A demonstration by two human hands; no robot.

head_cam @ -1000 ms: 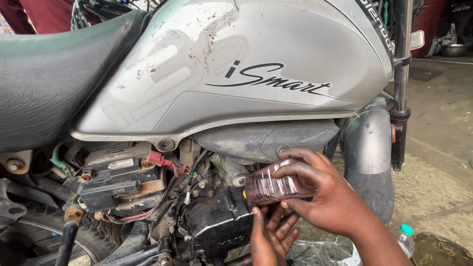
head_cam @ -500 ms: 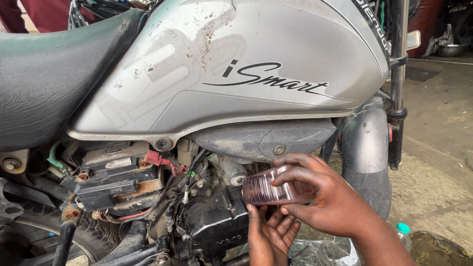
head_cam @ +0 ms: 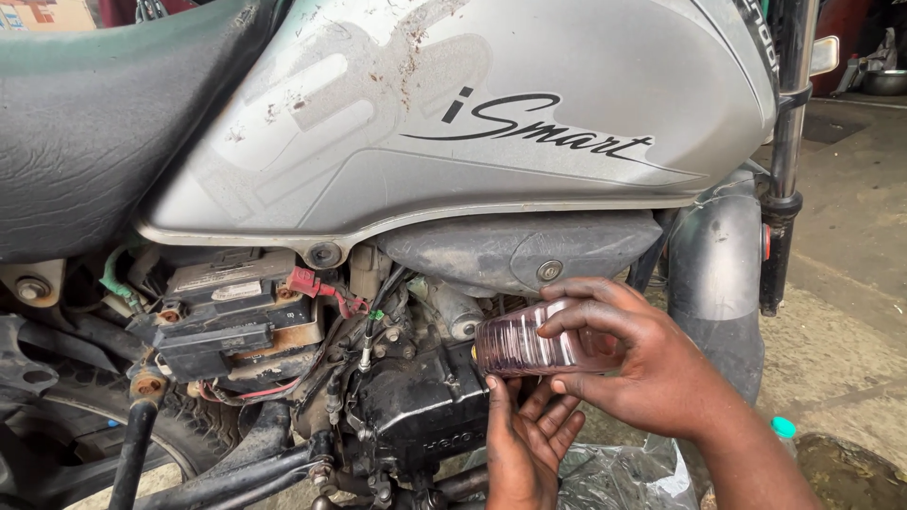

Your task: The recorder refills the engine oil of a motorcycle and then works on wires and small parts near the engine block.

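My left hand (head_cam: 521, 444) is open, fingers up beneath the clear plastic bottle (head_cam: 529, 342). My right hand (head_cam: 635, 359) grips that bottle, laid sideways against the black engine (head_cam: 416, 406). Beyond sits the silver fuel tank (head_cam: 472, 123).

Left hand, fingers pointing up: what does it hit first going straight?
Left hand likely meets the clear bottle the right hand holds sideways; fingertips look near or touching its underside, depth unclear.

Fuel tank (head_cam: 397, 123) silver-grey, black script, rusty brown specks. Seat (head_cam: 85, 123) black. Ribbed clear bottle (head_cam: 520, 342) pinkish-purple liquid inside. Engine (head_cam: 416, 406) black, dusty. Connector (head_cam: 304, 280) red. Bottle cap (head_cam: 783, 427) turquoise.
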